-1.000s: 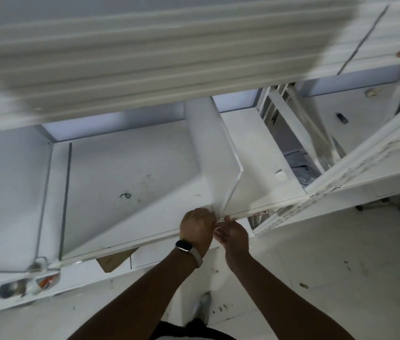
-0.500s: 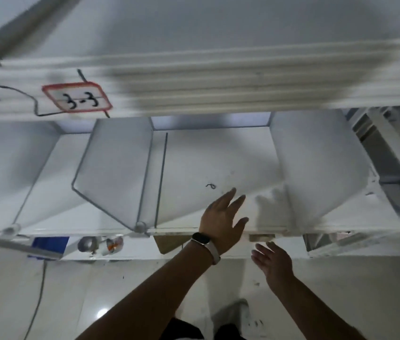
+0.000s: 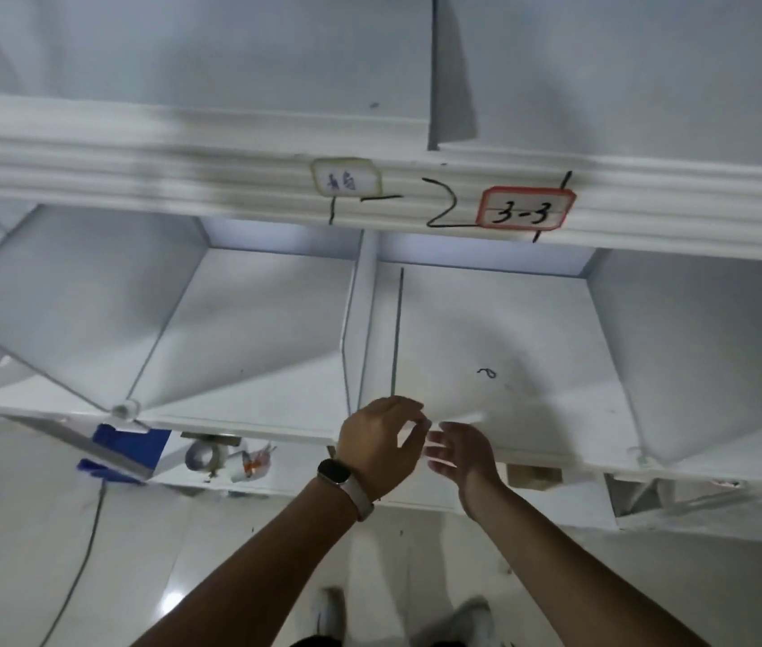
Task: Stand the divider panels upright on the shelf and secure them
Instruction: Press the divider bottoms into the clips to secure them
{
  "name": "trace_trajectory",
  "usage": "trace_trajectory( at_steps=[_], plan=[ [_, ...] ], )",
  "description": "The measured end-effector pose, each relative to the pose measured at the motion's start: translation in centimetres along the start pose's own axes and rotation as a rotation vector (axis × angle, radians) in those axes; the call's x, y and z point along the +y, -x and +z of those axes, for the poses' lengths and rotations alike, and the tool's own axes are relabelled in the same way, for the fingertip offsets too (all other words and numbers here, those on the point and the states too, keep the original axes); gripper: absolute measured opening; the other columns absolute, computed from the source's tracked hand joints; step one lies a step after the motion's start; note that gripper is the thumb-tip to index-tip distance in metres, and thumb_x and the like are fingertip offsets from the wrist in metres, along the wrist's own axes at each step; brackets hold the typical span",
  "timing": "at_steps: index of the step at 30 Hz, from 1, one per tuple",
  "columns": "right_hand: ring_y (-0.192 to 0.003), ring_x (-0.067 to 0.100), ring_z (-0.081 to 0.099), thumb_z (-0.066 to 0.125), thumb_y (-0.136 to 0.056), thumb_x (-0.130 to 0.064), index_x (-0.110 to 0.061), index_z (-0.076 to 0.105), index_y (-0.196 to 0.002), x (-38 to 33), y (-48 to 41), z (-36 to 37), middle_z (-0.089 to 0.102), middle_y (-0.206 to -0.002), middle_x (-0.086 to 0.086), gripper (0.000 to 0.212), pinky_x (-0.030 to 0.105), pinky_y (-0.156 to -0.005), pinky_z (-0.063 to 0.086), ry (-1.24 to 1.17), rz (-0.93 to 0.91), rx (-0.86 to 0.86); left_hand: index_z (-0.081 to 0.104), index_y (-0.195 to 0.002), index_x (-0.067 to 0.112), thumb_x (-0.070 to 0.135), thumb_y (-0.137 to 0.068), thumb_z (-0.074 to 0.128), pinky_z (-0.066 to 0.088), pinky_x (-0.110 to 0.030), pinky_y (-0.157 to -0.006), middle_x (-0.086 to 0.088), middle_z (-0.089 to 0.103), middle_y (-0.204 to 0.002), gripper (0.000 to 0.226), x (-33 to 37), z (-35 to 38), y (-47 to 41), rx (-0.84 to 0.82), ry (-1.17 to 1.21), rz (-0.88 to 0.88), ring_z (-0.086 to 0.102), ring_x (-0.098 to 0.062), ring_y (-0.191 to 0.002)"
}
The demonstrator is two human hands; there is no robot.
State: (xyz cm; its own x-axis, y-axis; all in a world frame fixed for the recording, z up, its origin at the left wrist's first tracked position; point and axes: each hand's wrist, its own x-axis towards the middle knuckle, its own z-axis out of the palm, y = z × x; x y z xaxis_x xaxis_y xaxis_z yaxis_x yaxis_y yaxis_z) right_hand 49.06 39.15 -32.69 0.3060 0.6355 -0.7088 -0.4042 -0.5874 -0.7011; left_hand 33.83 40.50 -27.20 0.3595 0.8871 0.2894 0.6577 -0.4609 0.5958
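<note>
A white shelf (image 3: 509,329) runs across the head view. On it a thin white divider panel (image 3: 354,329) stands upright at the middle. Another white panel (image 3: 696,347) stands at the right, and a third one (image 3: 75,301) at the left. My left hand (image 3: 381,441), with a watch on its wrist, hovers at the shelf's front edge just right of the middle panel's foot, fingers curled and apart. Beside it, my right hand (image 3: 460,448) is blurred, its fingers spread. Neither hand visibly holds anything.
The shelf above carries a red-framed label "3-3" (image 3: 526,212) and a smaller label (image 3: 345,177). Under the shelf edge sit a blue box (image 3: 129,443), a tape roll (image 3: 199,457) and a cardboard piece (image 3: 533,473). A cable (image 3: 80,567) runs over the tiled floor.
The view has swung left along the shelf. Both hands left the right panel's front foot, and now meet at the shelf edge by the middle panel.
</note>
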Motion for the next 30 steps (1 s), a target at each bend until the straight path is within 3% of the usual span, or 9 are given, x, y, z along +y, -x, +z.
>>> trace_trajectory(
  at_steps=[4, 7, 9, 13, 18, 20, 23, 26, 30],
  plan=[
    [-0.073, 0.029, 0.067, 0.053, -0.094, -0.013, -0.006, 0.060, -0.101, 1.1, 0.5, 2.8, 0.072, -0.093, 0.014, 0.012, 0.038, -0.072, 0.055, 0.016, -0.026, -0.026, 0.070, -0.074, 0.020, 0.050, -0.086, 0.049, 0.054, -0.029, -0.055, 0.007, 0.070, -0.071, 0.038, -3.4, -2.4, 1.8, -0.070, 0.008, -0.079, 0.063, -0.012, -0.061],
    [-0.074, 0.028, 0.068, 0.050, -0.093, -0.013, -0.007, 0.061, -0.098, 2.1, 0.7, 4.8, 0.073, -0.093, 0.013, 0.013, 0.044, -0.081, 0.055, 0.063, -0.019, -0.029, 0.066, -0.069, 0.021, 0.063, -0.082, 0.039, 0.052, -0.028, -0.055, 0.007, 0.069, -0.068, 0.052, -6.1, -3.7, 2.6, -0.088, -0.031, -0.160, 0.062, -0.013, -0.060],
    [-0.073, 0.027, 0.068, 0.049, -0.092, -0.013, -0.008, 0.063, -0.093, 2.6, 0.7, 6.0, 0.074, -0.088, 0.010, 0.016, 0.043, -0.080, 0.056, 0.123, -0.007, -0.010, 0.067, -0.070, 0.021, 0.065, -0.079, 0.039, 0.052, -0.027, -0.055, 0.007, 0.070, -0.069, 0.053, -7.9, -4.3, 3.0, -0.093, -0.045, -0.197, 0.063, -0.013, -0.063],
    [-0.071, 0.026, 0.069, 0.053, -0.093, -0.026, -0.007, 0.069, -0.092, 4.0, 0.7, 7.5, 0.074, -0.081, 0.009, 0.025, 0.035, -0.069, 0.052, 0.263, 0.077, 0.000, 0.071, -0.090, 0.025, 0.052, -0.082, 0.060, 0.050, -0.024, -0.067, 0.007, 0.073, -0.092, 0.031, -10.8, -4.3, 3.2, -0.129, -0.096, -0.272, 0.066, -0.014, -0.086],
    [-0.087, 0.029, 0.071, 0.059, -0.085, -0.060, -0.013, 0.068, -0.103, 5.7, 0.2, 8.2, 0.073, -0.092, 0.008, 0.051, 0.039, -0.079, 0.055, 0.307, 0.245, -0.066, 0.066, -0.119, 0.022, 0.040, -0.085, 0.064, 0.048, -0.031, -0.092, 0.002, 0.065, -0.124, 0.038, -12.5, -3.0, 3.0, -0.276, -0.115, -0.270, 0.058, -0.019, -0.113],
    [-0.093, 0.029, 0.070, 0.063, -0.082, -0.060, -0.013, 0.068, -0.106, 6.3, -0.3, 8.6, 0.073, -0.095, 0.008, 0.053, 0.041, -0.078, 0.057, 0.207, 0.267, -0.096, 0.071, -0.112, 0.020, 0.032, -0.087, 0.060, 0.050, -0.033, -0.090, -0.002, 0.069, -0.118, 0.029, -12.6, -2.6, 2.9, -0.281, -0.115, -0.196, 0.062, -0.024, -0.110],
    [-0.090, 0.026, 0.069, 0.067, -0.084, -0.052, -0.012, 0.071, -0.107, 7.1, -0.7, 9.5, 0.074, -0.089, 0.006, 0.046, 0.039, -0.075, 0.056, 0.043, 0.286, -0.139, 0.077, -0.082, 0.021, 0.035, -0.077, 0.049, 0.058, -0.034, -0.068, -0.001, 0.076, -0.087, 0.032, -12.8, -1.8, 2.5, -0.261, -0.131, -0.057, 0.071, -0.027, -0.082],
    [-0.078, 0.022, 0.069, 0.066, -0.087, -0.045, -0.011, 0.071, -0.101, 7.7, -1.0, 10.1, 0.073, -0.079, 0.006, 0.037, 0.040, -0.076, 0.054, -0.136, 0.291, -0.127, 0.076, -0.078, 0.021, 0.031, -0.074, 0.060, 0.058, -0.036, -0.067, 0.000, 0.076, -0.084, 0.019, -13.0, -1.3, 2.5, -0.284, -0.154, -0.038, 0.070, -0.027, -0.079],
    [-0.081, 0.018, 0.069, 0.070, -0.086, -0.036, -0.014, 0.070, -0.094, 8.2, -1.4, 10.1, 0.075, -0.086, 0.005, 0.024, 0.037, -0.075, 0.054, -0.271, 0.271, -0.103, 0.073, -0.070, 0.020, 0.036, -0.077, 0.051, 0.055, -0.032, -0.063, 0.001, 0.073, -0.074, 0.028, -13.4, -0.3, 2.2, -0.266, -0.197, -0.017, 0.067, -0.024, -0.073]
  ],
)
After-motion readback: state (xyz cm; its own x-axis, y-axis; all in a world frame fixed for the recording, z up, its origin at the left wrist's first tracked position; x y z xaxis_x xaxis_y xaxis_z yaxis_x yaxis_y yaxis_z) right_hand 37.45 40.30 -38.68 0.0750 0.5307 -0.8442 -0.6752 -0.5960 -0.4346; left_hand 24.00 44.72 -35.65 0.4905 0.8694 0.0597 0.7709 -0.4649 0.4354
